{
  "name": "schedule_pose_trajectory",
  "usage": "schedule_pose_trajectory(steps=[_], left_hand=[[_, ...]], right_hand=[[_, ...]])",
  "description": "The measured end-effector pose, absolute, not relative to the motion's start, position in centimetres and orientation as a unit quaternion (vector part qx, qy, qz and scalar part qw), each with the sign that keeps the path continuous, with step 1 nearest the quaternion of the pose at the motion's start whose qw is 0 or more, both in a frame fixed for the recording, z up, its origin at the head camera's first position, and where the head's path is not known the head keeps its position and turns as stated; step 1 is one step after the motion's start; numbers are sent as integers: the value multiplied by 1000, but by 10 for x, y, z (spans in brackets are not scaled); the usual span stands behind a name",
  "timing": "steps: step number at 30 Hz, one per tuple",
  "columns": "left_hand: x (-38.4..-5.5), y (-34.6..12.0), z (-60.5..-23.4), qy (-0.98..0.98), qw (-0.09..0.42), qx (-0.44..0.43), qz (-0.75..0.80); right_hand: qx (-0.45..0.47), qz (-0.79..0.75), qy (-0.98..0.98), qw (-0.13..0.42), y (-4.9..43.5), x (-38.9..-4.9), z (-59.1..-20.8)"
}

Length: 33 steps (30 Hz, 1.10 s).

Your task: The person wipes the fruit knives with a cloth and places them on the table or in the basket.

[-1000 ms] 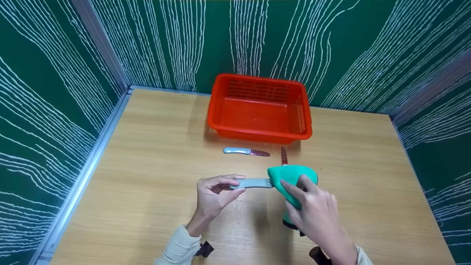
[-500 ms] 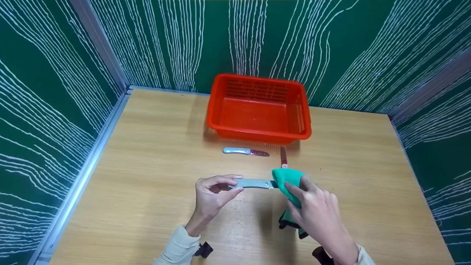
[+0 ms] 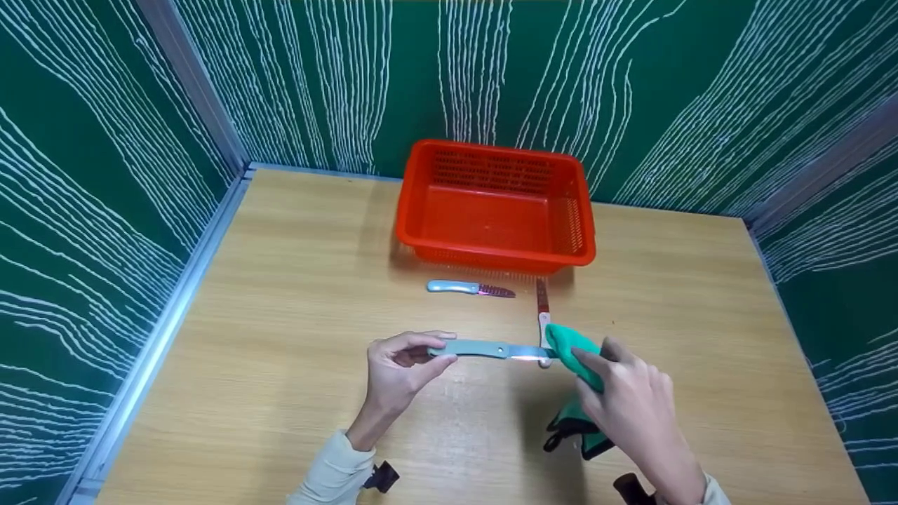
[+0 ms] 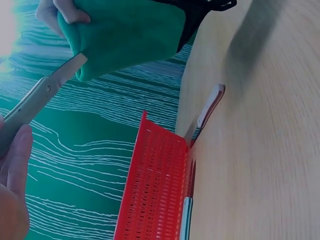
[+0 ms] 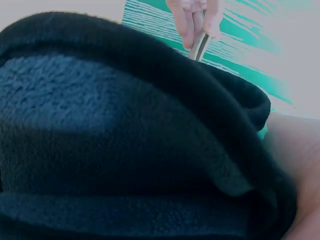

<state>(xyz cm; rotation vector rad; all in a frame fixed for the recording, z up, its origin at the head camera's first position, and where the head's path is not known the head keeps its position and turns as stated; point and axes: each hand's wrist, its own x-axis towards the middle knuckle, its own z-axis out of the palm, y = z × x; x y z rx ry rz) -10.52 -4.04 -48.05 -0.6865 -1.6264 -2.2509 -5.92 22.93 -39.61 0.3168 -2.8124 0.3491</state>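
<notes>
My left hand (image 3: pixel 400 372) pinches the end of a grey-green handle on a folding knife (image 3: pixel 468 348), its blade extended to the right. My right hand (image 3: pixel 628 400) pinches a green cloth (image 3: pixel 579 354) with dark edging around the blade's tip, and the rest of the cloth hangs below. In the left wrist view the bare blade (image 4: pixel 70 69) meets the cloth (image 4: pixel 125 37) near its lower corner. Dark folds of the cloth (image 5: pixel 100 135) fill most of the right wrist view and hide the blade there.
A red plastic basket (image 3: pixel 494 256) stands at the back of the wooden table. In front of it lies a blue-handled knife (image 3: pixel 452 287) with a reddish blade. Another knife with a pale handle (image 3: pixel 544 321) points toward the basket, partly behind the held blade. Green walls surround the table.
My right hand and the cloth have slid right along the blade toward its tip, uncovering most of the blade. My left hand, still gripping the handle, has shifted slightly left.
</notes>
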Motion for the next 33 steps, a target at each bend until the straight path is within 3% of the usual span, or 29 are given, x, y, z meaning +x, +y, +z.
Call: schedule_pose_trajectory(steps=[12, 21, 28, 33], left_hand=[[-107, -44, -482, -585, 124, -203, -775], [-110, -46, -487, -537, 54, -176, -823], [-110, -44, -485, -536, 44, -184, -823], [-108, -44, -484, -551, 40, -187, -812]], right_hand=[[91, 147, -970, 169, 240, -59, -398], [68, 163, -972, 158, 244, -58, -397], [83, 169, -965, 182, 248, -58, -399], [73, 175, -967, 167, 249, -57, -398]])
